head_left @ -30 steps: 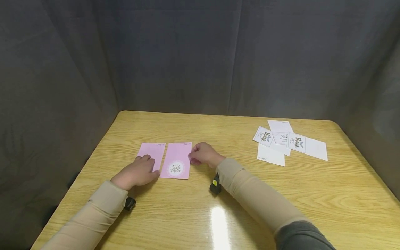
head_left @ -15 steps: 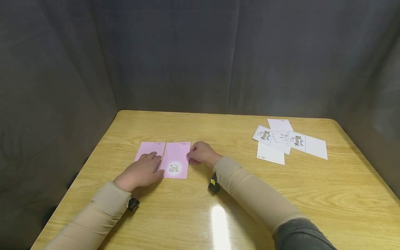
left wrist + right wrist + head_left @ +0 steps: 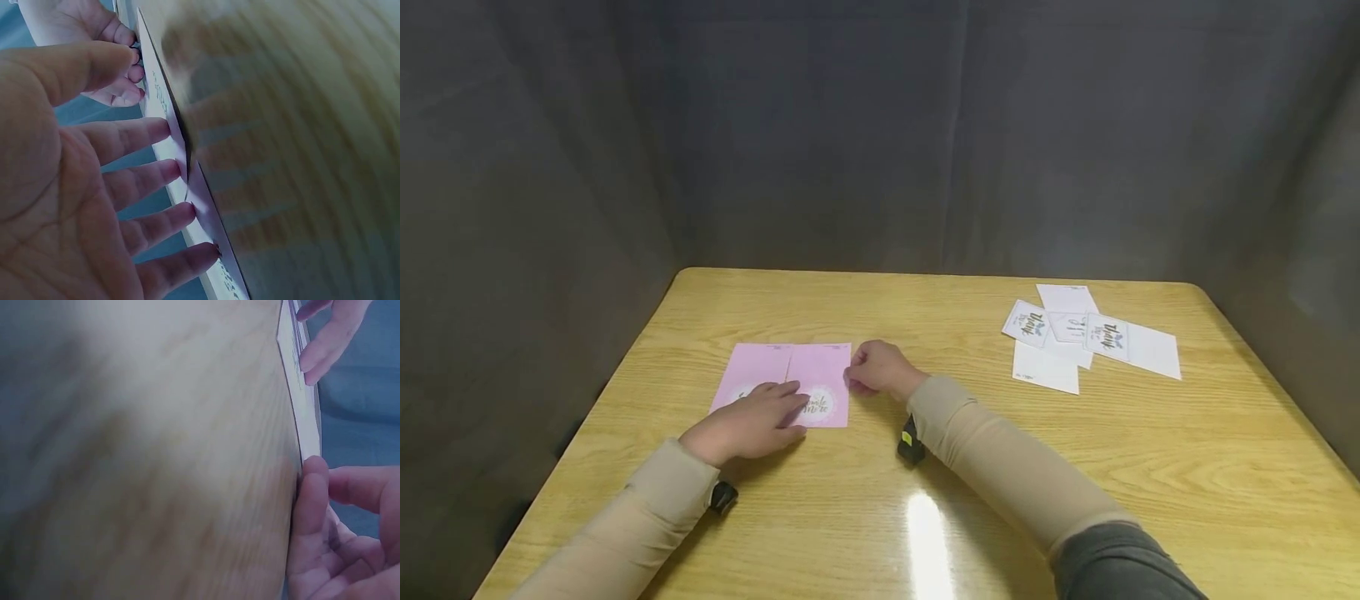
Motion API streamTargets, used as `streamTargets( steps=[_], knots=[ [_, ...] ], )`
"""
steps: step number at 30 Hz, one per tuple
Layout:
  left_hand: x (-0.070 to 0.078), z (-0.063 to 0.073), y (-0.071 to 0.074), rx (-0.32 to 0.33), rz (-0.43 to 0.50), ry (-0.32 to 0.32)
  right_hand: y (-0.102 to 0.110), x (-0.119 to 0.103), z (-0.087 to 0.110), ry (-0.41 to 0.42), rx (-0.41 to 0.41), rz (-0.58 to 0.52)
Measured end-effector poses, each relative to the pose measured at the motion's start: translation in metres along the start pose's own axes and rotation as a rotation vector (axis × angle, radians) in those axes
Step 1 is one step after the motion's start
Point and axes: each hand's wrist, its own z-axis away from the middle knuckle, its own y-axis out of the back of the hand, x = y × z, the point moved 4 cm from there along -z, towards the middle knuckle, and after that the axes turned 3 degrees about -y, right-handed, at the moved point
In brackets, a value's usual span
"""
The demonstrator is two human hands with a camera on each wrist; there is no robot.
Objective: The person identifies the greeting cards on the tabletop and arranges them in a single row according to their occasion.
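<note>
Two pink cards lie side by side on the table, the left card (image 3: 752, 365) and the right card (image 3: 822, 367), their inner edges meeting. A round white patch with "Smile More" lettering marks the right one. My left hand (image 3: 748, 423) rests with spread, nearly straight fingers across the lower part of both cards, partly covering their round patches. In the left wrist view its fingertips touch the card surfaces. My right hand (image 3: 880, 369) pinches the outer edge of the right card between thumb and curled fingers; the right wrist view has those fingertips at the card's rim.
On the right side of the wooden table (image 3: 955, 317), several white cards overlap in a loose pile, including a "Thank you" card (image 3: 1107, 335) and another "Thank you" card (image 3: 1028, 323). A dark curtain (image 3: 820, 150) stands behind the table.
The gap between the two pink cards has closed. My left hand has slid right, from the left card onto both. My right hand stays at the right card's outer edge, shifting slightly left.
</note>
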Motion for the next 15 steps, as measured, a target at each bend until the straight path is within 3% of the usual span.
streamTargets(
  steps=[8,15],
  knots=[
    [-0.002,0.001,-0.003,0.012,-0.001,-0.007,0.003,0.001,0.004,0.023,-0.065,-0.026],
    [0.001,0.0,-0.003,0.023,-0.015,-0.012,0.03,0.011,0.008,0.049,-0.061,0.012]
  ],
)
